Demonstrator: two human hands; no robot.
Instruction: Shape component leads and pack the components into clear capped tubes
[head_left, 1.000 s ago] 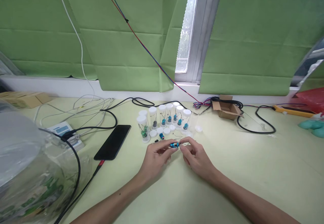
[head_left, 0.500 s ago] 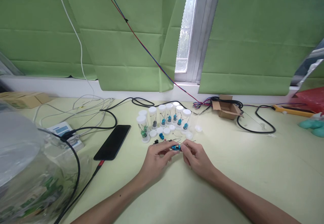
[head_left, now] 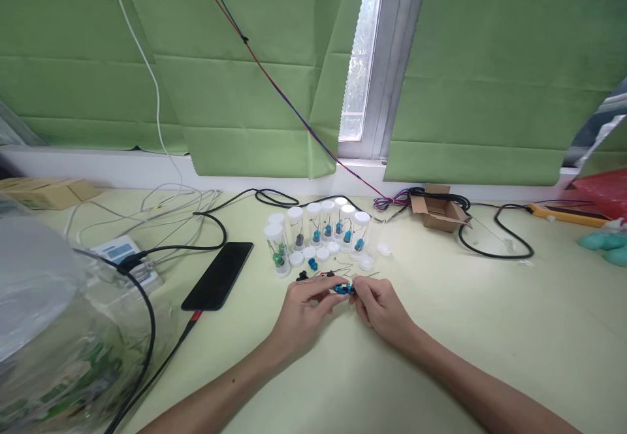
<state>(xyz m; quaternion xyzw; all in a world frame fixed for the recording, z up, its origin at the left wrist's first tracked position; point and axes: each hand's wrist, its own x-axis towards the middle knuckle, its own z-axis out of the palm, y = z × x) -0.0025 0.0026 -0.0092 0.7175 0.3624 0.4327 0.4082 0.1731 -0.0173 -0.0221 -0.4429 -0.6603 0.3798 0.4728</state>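
Hands: I see the left hand (head_left: pixel 301 313) and right hand (head_left: pixel 385 310) meeting at centre frame, low over the worktop (head_left: pixel 490 336)
Fingers: both sets pinched onto the small blue part (head_left: pixel 341 287); one hand at each end
Blue part: centre frame, just below the capped vials (head_left: pixel 323 228); loose white caps (head_left: pixel 322 253) lie between
Surroundings: black phone (head_left: pixel 218 275) left of centre; cardboard box (head_left: pixel 438 212) right of the vials

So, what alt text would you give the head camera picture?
A person's left hand and right hand pinch a small blue part between them over a pale table. Beyond it stand capped clear vials; a black phone lies to the left, and green curtains hang behind.
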